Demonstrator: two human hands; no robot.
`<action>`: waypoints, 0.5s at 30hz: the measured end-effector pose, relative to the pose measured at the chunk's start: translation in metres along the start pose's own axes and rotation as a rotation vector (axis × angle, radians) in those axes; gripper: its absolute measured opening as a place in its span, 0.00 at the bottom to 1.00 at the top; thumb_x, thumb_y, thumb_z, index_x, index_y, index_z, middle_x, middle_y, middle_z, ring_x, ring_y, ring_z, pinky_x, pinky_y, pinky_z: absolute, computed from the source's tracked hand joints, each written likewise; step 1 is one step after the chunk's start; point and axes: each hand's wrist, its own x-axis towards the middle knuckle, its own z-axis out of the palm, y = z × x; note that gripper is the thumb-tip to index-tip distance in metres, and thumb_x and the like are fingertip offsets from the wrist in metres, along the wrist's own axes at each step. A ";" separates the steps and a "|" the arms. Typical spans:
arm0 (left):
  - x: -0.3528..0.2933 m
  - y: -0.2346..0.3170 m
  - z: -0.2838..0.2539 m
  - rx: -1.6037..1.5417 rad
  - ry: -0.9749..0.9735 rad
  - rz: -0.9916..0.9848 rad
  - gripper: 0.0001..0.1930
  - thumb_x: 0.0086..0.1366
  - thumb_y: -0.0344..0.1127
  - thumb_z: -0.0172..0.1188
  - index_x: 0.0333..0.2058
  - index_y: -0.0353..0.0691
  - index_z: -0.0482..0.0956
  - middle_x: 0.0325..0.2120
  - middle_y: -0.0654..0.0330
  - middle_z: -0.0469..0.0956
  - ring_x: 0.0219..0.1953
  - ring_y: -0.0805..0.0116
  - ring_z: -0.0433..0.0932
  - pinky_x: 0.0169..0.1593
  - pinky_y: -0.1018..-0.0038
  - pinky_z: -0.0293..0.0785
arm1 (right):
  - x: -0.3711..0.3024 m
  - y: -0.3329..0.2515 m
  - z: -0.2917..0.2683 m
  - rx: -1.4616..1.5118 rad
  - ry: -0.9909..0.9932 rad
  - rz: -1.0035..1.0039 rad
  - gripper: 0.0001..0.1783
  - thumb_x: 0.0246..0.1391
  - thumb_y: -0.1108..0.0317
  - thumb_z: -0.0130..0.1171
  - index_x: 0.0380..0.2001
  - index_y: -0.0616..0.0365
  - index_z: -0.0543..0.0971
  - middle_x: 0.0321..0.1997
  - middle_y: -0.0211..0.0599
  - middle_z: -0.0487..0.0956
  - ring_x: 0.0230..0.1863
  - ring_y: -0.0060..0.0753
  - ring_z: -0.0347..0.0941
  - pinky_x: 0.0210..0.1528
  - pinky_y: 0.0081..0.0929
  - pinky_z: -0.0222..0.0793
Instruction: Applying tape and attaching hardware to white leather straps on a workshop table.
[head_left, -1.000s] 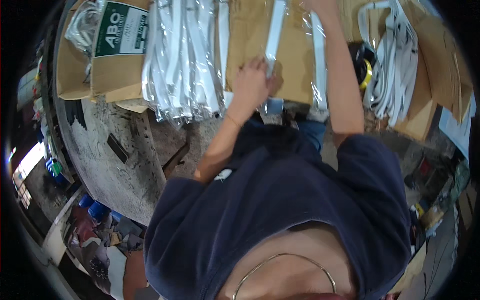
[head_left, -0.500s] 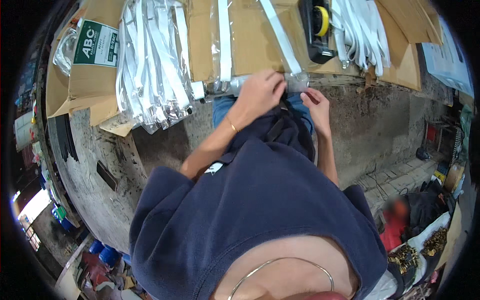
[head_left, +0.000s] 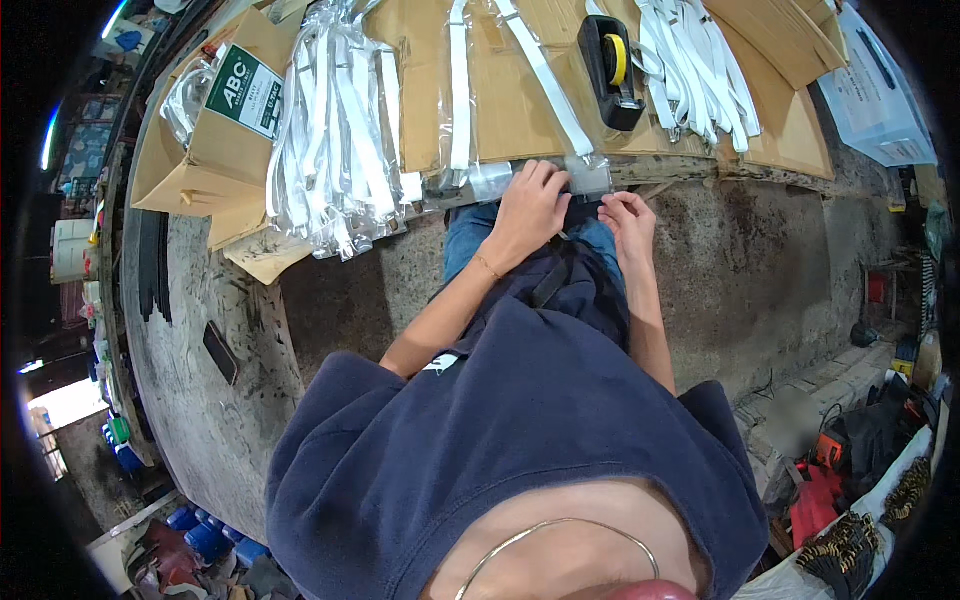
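At the table's front edge lies the near end of a clear plastic bag with a white strap inside. My left hand is on this bag's near end, its fingers bent over the film and the edge. Beside the bag's right corner is my right hand, thumb and fingertips together in a pinch; what lies between them is too small to make out. A second bagged white strap lies parallel on the left. Beyond my right hand stands a black tape dispenser with a yellow core.
A heap of bagged white straps lies on the left, next to an open cardboard box. Loose white straps lie right of the dispenser on the cardboard sheet. A phone rests on the left surface. A translucent bin stands far right.
The whole view has shifted, bringing more of the table's far part into sight. My left fingers have straightened somewhat over the bag. My right hand stays near its corner, fingertips still together.
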 end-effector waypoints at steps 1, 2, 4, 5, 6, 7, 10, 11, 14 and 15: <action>-0.002 -0.002 0.001 -0.030 -0.036 -0.056 0.07 0.52 0.29 0.62 0.31 0.36 0.79 0.27 0.53 0.76 0.29 0.54 0.76 0.36 0.65 0.73 | -0.001 0.001 -0.001 0.001 -0.004 -0.007 0.09 0.52 0.74 0.61 0.35 0.65 0.75 0.33 0.38 0.79 0.30 0.26 0.76 0.32 0.20 0.73; -0.012 -0.006 0.006 -0.029 -0.030 -0.047 0.07 0.52 0.29 0.62 0.31 0.36 0.79 0.27 0.53 0.76 0.29 0.54 0.76 0.36 0.65 0.73 | 0.001 0.004 -0.006 -0.134 0.047 -0.071 0.09 0.52 0.74 0.61 0.35 0.64 0.75 0.32 0.37 0.78 0.30 0.25 0.75 0.32 0.20 0.73; -0.038 -0.014 0.016 -0.083 -0.166 -0.233 0.08 0.55 0.32 0.62 0.32 0.34 0.78 0.27 0.56 0.78 0.21 0.61 0.74 0.27 0.69 0.72 | 0.006 0.015 -0.017 -0.373 0.134 -0.202 0.09 0.52 0.72 0.62 0.36 0.62 0.75 0.30 0.34 0.78 0.30 0.23 0.73 0.33 0.20 0.71; -0.041 -0.015 0.018 -0.077 -0.160 -0.232 0.08 0.55 0.32 0.62 0.32 0.34 0.78 0.27 0.56 0.78 0.21 0.61 0.74 0.27 0.69 0.72 | 0.003 0.014 -0.014 -0.370 0.126 -0.206 0.09 0.52 0.72 0.62 0.36 0.62 0.75 0.30 0.34 0.78 0.30 0.23 0.73 0.33 0.20 0.71; -0.042 -0.015 0.023 -0.373 -0.221 -0.591 0.10 0.58 0.35 0.62 0.31 0.33 0.78 0.25 0.58 0.77 0.18 0.66 0.72 0.22 0.72 0.68 | -0.001 0.013 -0.012 -0.496 0.160 -0.317 0.09 0.52 0.72 0.62 0.36 0.63 0.75 0.31 0.34 0.78 0.31 0.24 0.74 0.34 0.21 0.71; -0.043 -0.014 0.027 -0.675 -0.274 -0.947 0.13 0.60 0.38 0.61 0.30 0.31 0.78 0.23 0.60 0.77 0.14 0.72 0.70 0.18 0.76 0.65 | -0.002 0.011 -0.009 -0.622 0.192 -0.429 0.10 0.51 0.72 0.61 0.36 0.64 0.75 0.32 0.34 0.78 0.33 0.25 0.74 0.35 0.23 0.71; -0.033 -0.011 0.032 -0.913 -0.117 -1.108 0.17 0.63 0.43 0.60 0.29 0.30 0.79 0.17 0.63 0.73 0.11 0.78 0.64 0.14 0.80 0.57 | -0.002 -0.007 0.004 -0.683 0.153 -0.567 0.09 0.51 0.73 0.61 0.36 0.64 0.76 0.35 0.36 0.77 0.34 0.29 0.74 0.38 0.26 0.70; -0.027 -0.011 0.032 -0.965 -0.099 -1.156 0.17 0.63 0.43 0.59 0.30 0.29 0.79 0.16 0.63 0.72 0.09 0.78 0.62 0.13 0.80 0.56 | 0.000 -0.013 0.007 -0.681 0.140 -0.573 0.09 0.51 0.73 0.61 0.36 0.64 0.76 0.35 0.36 0.77 0.34 0.29 0.74 0.38 0.26 0.70; -0.023 -0.005 0.043 -0.936 0.004 -1.192 0.14 0.62 0.39 0.60 0.26 0.32 0.77 0.14 0.64 0.70 0.09 0.80 0.60 0.12 0.79 0.52 | 0.004 -0.026 0.017 -0.799 0.093 -0.666 0.09 0.51 0.74 0.60 0.37 0.62 0.76 0.36 0.38 0.75 0.33 0.34 0.73 0.37 0.28 0.70; -0.023 -0.003 0.045 -0.902 0.062 -1.191 0.14 0.62 0.38 0.60 0.24 0.33 0.75 0.14 0.64 0.70 0.09 0.80 0.60 0.12 0.79 0.51 | 0.006 -0.029 0.021 -0.862 0.074 -0.809 0.08 0.51 0.74 0.59 0.36 0.62 0.76 0.36 0.39 0.74 0.32 0.36 0.73 0.37 0.29 0.70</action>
